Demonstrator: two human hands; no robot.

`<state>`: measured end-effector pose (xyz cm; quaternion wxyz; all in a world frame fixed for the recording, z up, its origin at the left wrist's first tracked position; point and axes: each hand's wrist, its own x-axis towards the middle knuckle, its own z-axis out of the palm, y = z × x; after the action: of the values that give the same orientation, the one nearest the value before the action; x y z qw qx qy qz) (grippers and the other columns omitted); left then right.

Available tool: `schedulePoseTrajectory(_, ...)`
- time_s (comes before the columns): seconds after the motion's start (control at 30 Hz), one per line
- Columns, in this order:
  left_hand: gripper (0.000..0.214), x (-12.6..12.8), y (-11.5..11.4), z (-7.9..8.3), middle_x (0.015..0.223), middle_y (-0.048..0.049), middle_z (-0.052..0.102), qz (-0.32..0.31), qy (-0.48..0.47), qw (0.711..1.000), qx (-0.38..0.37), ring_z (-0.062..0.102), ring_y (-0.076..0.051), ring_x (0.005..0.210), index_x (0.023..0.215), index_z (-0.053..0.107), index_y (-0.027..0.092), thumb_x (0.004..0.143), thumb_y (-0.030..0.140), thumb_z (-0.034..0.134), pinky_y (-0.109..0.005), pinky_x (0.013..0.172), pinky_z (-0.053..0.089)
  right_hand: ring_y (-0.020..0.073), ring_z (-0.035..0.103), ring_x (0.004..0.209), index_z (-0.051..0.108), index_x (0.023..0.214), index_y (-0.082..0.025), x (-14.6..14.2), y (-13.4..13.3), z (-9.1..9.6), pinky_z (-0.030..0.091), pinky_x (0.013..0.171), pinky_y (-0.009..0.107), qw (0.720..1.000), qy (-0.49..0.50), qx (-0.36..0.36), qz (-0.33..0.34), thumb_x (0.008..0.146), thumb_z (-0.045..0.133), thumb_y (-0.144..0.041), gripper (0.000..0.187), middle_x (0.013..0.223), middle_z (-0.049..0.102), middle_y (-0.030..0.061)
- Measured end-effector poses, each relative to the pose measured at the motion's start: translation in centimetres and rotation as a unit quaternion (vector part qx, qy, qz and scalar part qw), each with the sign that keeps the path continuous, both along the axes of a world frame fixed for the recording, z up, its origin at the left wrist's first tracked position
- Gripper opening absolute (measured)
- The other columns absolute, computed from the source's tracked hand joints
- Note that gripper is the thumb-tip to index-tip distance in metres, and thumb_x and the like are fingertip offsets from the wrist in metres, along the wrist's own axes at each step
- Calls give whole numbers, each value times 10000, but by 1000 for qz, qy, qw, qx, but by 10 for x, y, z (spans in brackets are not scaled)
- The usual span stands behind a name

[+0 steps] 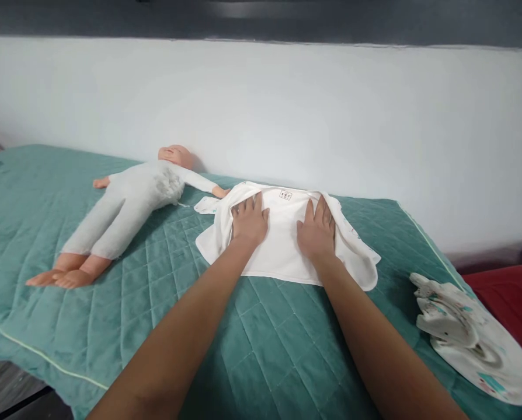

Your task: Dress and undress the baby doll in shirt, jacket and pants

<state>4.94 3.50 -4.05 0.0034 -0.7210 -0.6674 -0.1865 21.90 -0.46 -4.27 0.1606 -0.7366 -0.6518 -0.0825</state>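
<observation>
A small white baby shirt point(282, 245) lies spread on the green quilted cover, its front laid open and a printed label at the neck. My left hand point(250, 223) rests flat on its left side, fingers apart, the fingertips at the folded-back front panel. On the right side of the shirt my right hand point(317, 230) lies flat too, its fingertips at the other panel. A baby doll point(132, 189) with a white cloth body lies on its back to the left. One of the doll's hands touches the shirt's left sleeve.
Crumpled white printed baby clothing point(466, 332) lies at the right edge of the green quilted cover point(261, 344). Beyond it stands something red point(510, 291). A white wall point(261, 111) rises behind the bed.
</observation>
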Motion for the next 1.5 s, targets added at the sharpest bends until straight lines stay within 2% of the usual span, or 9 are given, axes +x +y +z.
schedulePoseTrajectory(0.17, 663, -3, 6, -6, 1630, -124, 324, -19, -19, 999, -41, 289, -334, 1494, 1595, 228, 171, 1008, 480, 213, -507, 1219, 258, 356, 218, 1516, 285, 1564, -61, 1, 4, -3, 241, 1201, 552, 999, 20, -25, 2, 911, 336, -132, 659, 1677, 123, 182)
schedulePoseTrajectory(0.43, 660, -2, 10, -6, 1633, -130, 315, -9, -36, 999, -30, 275, -344, 1499, 1591, 229, 158, 1006, 461, 224, -511, 1219, 252, 314, 232, 1515, 406, 1487, -31, 4, 6, -5, 257, 1216, 470, 999, 20, 24, 40, 851, 324, -27, 642, 1644, 241, 193)
schedulePoseTrajectory(0.57, 647, -2, 16, -7, 1609, -152, 355, -9, -29, 999, -41, 296, -346, 1489, 1572, 276, 129, 1002, 434, 256, -506, 1217, 252, 316, 227, 1517, 423, 1459, 6, 6, 8, -4, 225, 1233, 436, 998, 36, -12, 44, 951, 327, -153, 541, 1630, 262, 217)
schedulePoseTrajectory(0.7, 643, -2, 21, -8, 1591, -163, 385, -18, -16, 998, -62, 313, -346, 1482, 1558, 309, 116, 1007, 439, 231, -513, 1212, 249, 319, 220, 1519, 390, 1478, 3, 5, 8, -4, 202, 1238, 414, 997, 47, -41, 35, 997, 345, -300, 571, 1639, 241, 213)
schedulePoseTrajectory(0.9, 642, -2, 21, -9, 1572, -170, 415, -20, -17, 997, -71, 329, -337, 1475, 1541, 342, 98, 1013, 437, 208, -506, 1208, 259, 313, 226, 1521, 332, 1520, -6, -3, 16, 3, 213, 1220, 398, 992, 28, -123, -1, 1011, 293, -340, 610, 1646, 206, 230)
schedulePoseTrajectory(1.03, 641, -2, 20, -10, 1579, -157, 407, -10, -28, 998, -53, 322, -334, 1480, 1543, 342, 115, 1011, 449, 214, -502, 1208, 268, 354, 259, 1503, 324, 1525, 20, -14, 31, 8, 243, 1197, 447, 986, 18, -162, -43, 983, 342, -341, 651, 1608, 255, 295)
schedulePoseTrajectory(1.17, 632, -2, 21, -11, 1587, -135, 403, -4, -32, 998, -46, 322, -326, 1481, 1546, 339, 132, 1006, 446, 238, -488, 1214, 270, 392, 249, 1496, 312, 1502, 79, -24, 39, 2, 233, 1194, 485, 989, 17, -126, -70, 971, 331, -305, 656, 1586, 245, 348)
schedulePoseTrajectory(1.33, 641, -2, 21, -10, 1605, -134, 371, 5, -39, 999, -35, 314, -334, 1482, 1555, 315, 123, 1005, 442, 237, -496, 1218, 262, 382, 197, 1512, 249, 1528, 32, -24, 37, -5, 228, 1197, 520, 997, 32, -43, -50, 963, 344, -311, 667, 1614, 219, 299)
schedulePoseTrajectory(1.5, 632, -1, 21, -9, 1588, -152, 394, 0, -45, 998, -43, 327, -328, 1478, 1547, 324, 109, 1004, 425, 251, -490, 1212, 269, 384, 262, 1487, 419, 1395, 35, -19, 39, -6, 260, 1184, 503, 997, 58, -33, -38, 962, 350, -332, 572, 1578, 297, 312)
